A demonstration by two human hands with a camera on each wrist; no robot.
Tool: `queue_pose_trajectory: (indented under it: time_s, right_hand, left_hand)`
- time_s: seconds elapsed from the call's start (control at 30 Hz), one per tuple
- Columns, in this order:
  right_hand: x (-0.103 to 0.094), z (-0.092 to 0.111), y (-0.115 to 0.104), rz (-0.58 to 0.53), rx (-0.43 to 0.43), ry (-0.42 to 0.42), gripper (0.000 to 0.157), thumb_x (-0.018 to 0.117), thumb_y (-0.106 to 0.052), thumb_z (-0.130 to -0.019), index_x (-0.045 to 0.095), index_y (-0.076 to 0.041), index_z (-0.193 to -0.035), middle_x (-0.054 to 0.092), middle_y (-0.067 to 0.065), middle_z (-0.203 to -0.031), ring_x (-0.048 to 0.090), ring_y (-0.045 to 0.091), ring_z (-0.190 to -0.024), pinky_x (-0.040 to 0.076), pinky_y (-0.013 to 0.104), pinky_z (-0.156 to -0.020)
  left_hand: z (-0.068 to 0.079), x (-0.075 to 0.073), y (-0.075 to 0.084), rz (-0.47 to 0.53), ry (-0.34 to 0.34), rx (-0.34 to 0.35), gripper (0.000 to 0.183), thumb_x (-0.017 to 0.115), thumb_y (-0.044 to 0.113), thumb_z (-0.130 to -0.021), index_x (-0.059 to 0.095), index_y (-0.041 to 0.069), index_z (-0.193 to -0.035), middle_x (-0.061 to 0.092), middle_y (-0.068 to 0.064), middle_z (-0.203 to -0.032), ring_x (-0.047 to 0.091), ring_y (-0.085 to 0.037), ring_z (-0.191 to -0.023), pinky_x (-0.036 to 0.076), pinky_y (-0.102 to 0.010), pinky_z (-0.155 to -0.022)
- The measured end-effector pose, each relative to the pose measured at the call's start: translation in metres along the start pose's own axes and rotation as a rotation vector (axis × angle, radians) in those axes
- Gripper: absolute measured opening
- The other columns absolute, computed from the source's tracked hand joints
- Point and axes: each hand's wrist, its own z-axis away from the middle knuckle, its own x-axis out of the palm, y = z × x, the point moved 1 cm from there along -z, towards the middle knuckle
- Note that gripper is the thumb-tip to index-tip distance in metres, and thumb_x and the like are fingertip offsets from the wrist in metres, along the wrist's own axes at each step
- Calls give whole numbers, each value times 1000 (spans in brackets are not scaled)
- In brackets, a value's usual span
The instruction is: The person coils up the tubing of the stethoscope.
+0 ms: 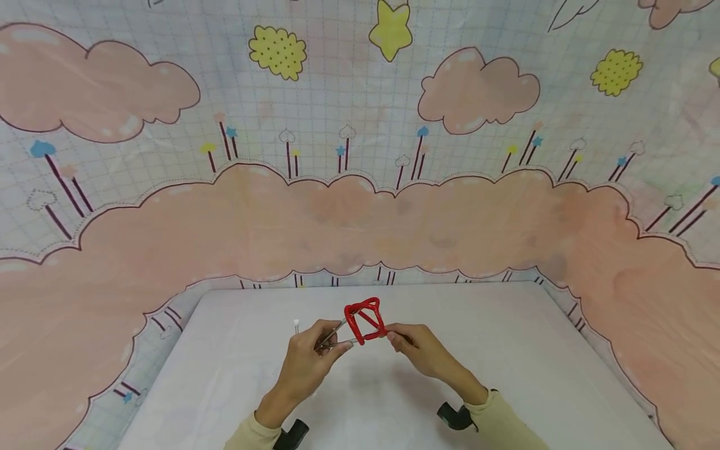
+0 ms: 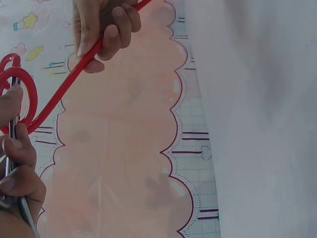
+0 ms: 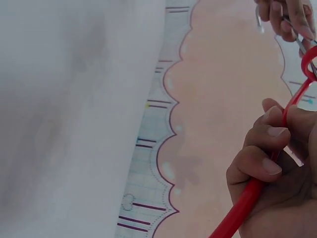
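Observation:
My left hand (image 1: pixel 304 365) holds thin silver metal rods (image 1: pixel 332 334) that spread apart toward the right. Around their far ends runs a glossy red tube-like cord (image 2: pixel 69 82), looped and crossed into an open frame shape in the head view. From that loop the cord stretches to my right hand (image 3: pixel 270 153), whose curled fingers grip it, and its free length passes out below the palm. A slim silver piece with a pale rounded end (image 1: pixel 296 323) pokes up behind the left hand. The palm hides part of the rods.
Both hands are above a white tabletop (image 1: pixel 236 331). A cloth with clouds and stars (image 1: pixel 390 31) hangs behind and around the table. Black devices are at the left wrist (image 1: pixel 291 434) and right wrist (image 1: pixel 454 416), beside pale yellow sleeves (image 1: pixel 506 425).

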Motion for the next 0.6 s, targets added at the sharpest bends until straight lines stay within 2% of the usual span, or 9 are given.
queue_pose_trajectory:
  time_s: [0.13,0.33,0.6]
  right_hand:
    - [1,5,1,6,14,-8,23,55,-18,-101,68,-9,-117,60,4,-77,47,3,-67,40,18,-57]
    - [4,13,4,3,22,-19,27,54,-24,-101,68,-9,-119,62,9,-79,46,2,-67,40,17,-56]
    - [6,20,3,21,3,-28,26,57,-21,-100,67,-6,-118,58,-3,-76,46,0,-65,41,16,-55]
  left_hand:
    - [-1,1,-3,-15,40,-25,37,83,11,-76,65,9,-108,56,8,-72,46,3,-61,42,-14,-51]
    - [-3,2,-3,-23,68,-69,38,84,10,-76,64,7,-108,56,7,-72,47,3,-60,44,-15,-51]
    - [-7,1,-3,-12,99,-140,37,83,8,-77,65,5,-108,56,6,-72,49,0,-60,48,-20,-52]
